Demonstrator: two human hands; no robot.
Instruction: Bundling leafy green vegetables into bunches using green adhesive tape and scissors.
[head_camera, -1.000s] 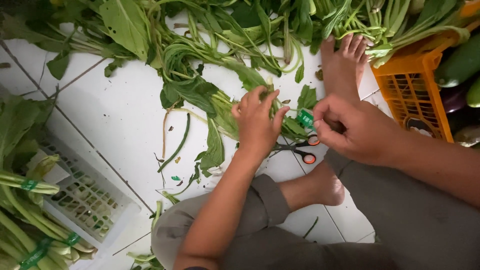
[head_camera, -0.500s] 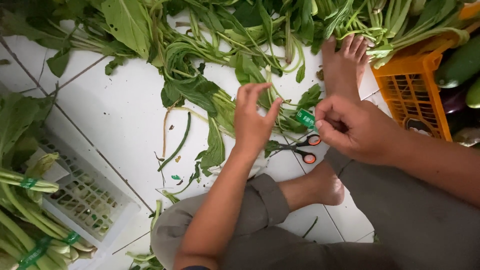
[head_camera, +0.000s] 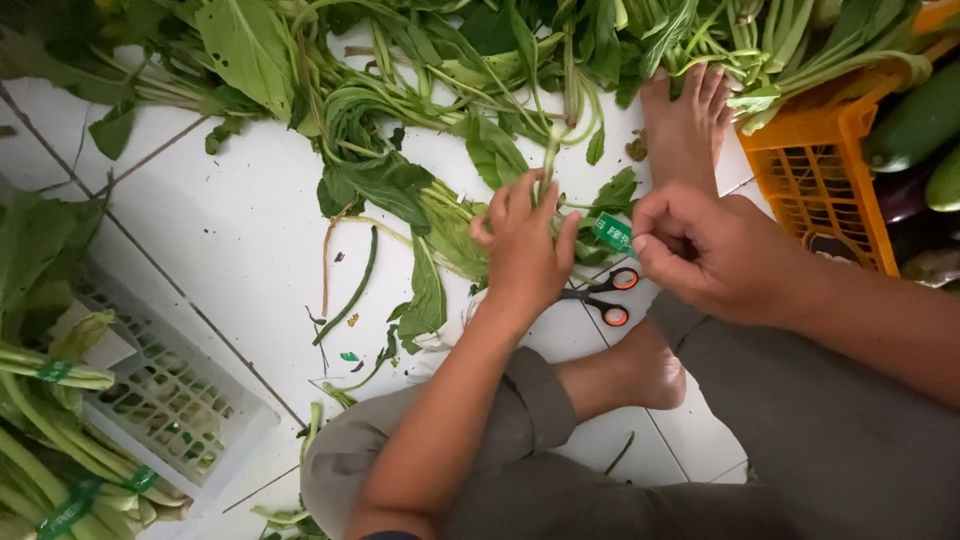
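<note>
My left hand (head_camera: 525, 245) grips a small bunch of leafy green stalks (head_camera: 450, 225) just above the white tiled floor. My right hand (head_camera: 700, 250) pinches the end of a green tape strip (head_camera: 612, 232) that runs to the bunch beside the left hand. Small scissors with orange-ringed black handles (head_camera: 605, 297) lie on the tile right under both hands. I sit cross-legged, with my bare feet (head_camera: 685, 125) beside the work.
A heap of loose greens (head_camera: 400, 60) covers the far floor. An orange crate (head_camera: 835, 170) with cucumbers (head_camera: 915, 120) stands at right. A white crate (head_camera: 170, 400) at lower left holds tied bundles (head_camera: 60, 470). Stalk trimmings (head_camera: 350, 290) litter the tiles.
My left hand has shifted its fingers round the bunch and now closes tighter on the stalks. My right hand stays on the green tape, drawn slightly to the right.
</note>
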